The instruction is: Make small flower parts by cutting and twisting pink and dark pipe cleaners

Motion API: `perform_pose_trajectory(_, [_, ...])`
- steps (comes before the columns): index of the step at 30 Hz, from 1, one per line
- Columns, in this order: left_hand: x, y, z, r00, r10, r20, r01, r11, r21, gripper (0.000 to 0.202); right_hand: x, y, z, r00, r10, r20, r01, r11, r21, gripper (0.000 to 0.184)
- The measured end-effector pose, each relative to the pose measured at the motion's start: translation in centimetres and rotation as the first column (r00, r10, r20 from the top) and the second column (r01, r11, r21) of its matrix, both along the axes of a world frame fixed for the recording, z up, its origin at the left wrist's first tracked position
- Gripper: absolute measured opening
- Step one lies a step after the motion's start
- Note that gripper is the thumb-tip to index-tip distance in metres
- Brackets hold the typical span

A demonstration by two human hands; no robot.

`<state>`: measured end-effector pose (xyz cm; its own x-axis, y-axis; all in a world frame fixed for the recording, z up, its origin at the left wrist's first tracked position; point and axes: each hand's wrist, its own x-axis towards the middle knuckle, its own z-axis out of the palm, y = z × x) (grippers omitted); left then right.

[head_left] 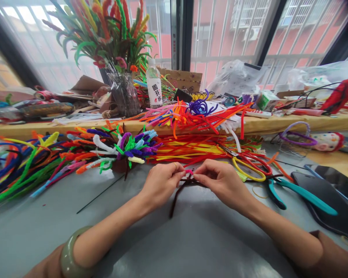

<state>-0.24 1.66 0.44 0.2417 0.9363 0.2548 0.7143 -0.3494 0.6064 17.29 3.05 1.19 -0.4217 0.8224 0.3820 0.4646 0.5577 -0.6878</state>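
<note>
Pinched between both hands is a short pink pipe cleaner [189,172], small and partly hidden by the fingertips. My left hand [164,181] grips its left end with thumb and forefinger. From the other side, my right hand [219,181] closes thumb and forefinger on the right end. Just under the fingers a dark brown pipe cleaner [176,199] runs across and bends down towards the table; I cannot tell whether it is joined to the pink one. Teal-handled pliers [304,193] and scissors with red and yellow handles [249,166] lie right of my right hand.
Bundles of coloured pipe cleaners [124,146] spread along the back and left of the grey table [150,247]. Phones [321,200] lie at the right. A thin dark wire [100,195] rests at left. On the raised shelf stand a vase [123,92] and a water bottle [154,85].
</note>
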Motion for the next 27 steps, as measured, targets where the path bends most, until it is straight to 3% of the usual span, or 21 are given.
perform_pose_trajectory(2, [0.1,-0.2,0.1,0.992,0.014,0.127,-0.014,1.000,-0.001,0.021,-0.1,-0.1,0.2,0.989,0.012,-0.149,-0.042,0.978,-0.204,0.014])
perform_pose_trajectory(5, [0.2,-0.4,0.3,0.945,-0.022,0.326,0.031,0.999,-0.023,0.018,0.0,0.2,0.2,0.931,0.032,-0.363,-0.206,0.869,-0.450,0.020])
perform_pose_trajectory(8, [0.0,-0.5,0.6,0.868,-0.089,0.489,0.138,0.988,-0.064,0.018,0.4,0.6,0.0,0.862,0.060,-0.503,-0.387,0.719,-0.578,0.021])
perform_pose_trajectory(11, [-0.3,-0.7,0.9,0.836,-0.174,0.521,0.285,0.948,-0.141,0.019,0.9,1.1,-0.1,0.850,0.107,-0.516,-0.472,0.593,-0.653,0.021])
perform_pose_trajectory(13, [-0.5,-0.8,1.2,0.859,-0.250,0.446,0.362,0.914,-0.185,0.019,1.2,1.4,0.0,0.874,0.168,-0.456,-0.460,0.589,-0.665,0.020])
perform_pose_trajectory(15, [-0.5,-0.9,1.4,0.896,-0.320,0.307,0.385,0.906,-0.177,0.018,1.4,1.4,0.2,0.913,0.231,-0.335,-0.400,0.661,-0.635,0.019])
perform_pose_trajectory(17, [-0.4,-0.9,1.5,0.935,-0.330,0.128,0.345,0.930,-0.124,0.018,1.4,1.3,0.4,0.957,0.244,-0.158,-0.290,0.805,-0.518,0.018])
perform_pose_trajectory(19, [-0.2,-0.8,1.3,0.963,-0.268,-0.024,0.266,0.962,-0.058,0.017,1.1,0.9,0.4,0.986,0.163,0.027,-0.151,0.957,-0.250,0.015])
perform_pose_trajectory(20, [-0.1,-0.7,1.1,0.972,-0.223,-0.072,0.221,0.975,-0.032,0.017,1.0,0.7,0.3,0.990,0.102,0.099,-0.096,0.993,-0.067,0.013])
perform_pose_trajectory(21, [0.0,-0.6,0.9,0.979,-0.179,-0.095,0.178,0.984,-0.013,0.017,0.9,0.5,0.2,0.987,0.046,0.152,-0.065,0.991,0.120,0.012])
perform_pose_trajectory(22, [0.1,-0.6,0.8,0.986,-0.138,-0.090,0.139,0.990,-0.003,0.017,0.8,0.3,0.0,0.982,0.000,0.188,-0.056,0.955,0.293,0.012])
perform_pose_trajectory(24, [0.2,-0.5,0.6,0.996,-0.081,-0.022,0.081,0.997,-0.012,0.019,0.7,0.2,-0.5,0.972,-0.047,0.230,-0.087,0.836,0.541,0.013])
perform_pose_trajectory(26, [0.3,-0.4,0.5,0.995,-0.050,0.088,0.054,0.998,-0.042,0.019,0.7,0.2,-1.0,0.973,-0.050,0.224,-0.115,0.738,0.664,0.011])
perform_pose_trajectory(27, [0.3,-0.5,0.5,0.989,-0.043,0.143,0.050,0.997,-0.052,0.018,0.6,0.2,-1.2,0.980,-0.035,0.194,-0.109,0.723,0.682,0.010])
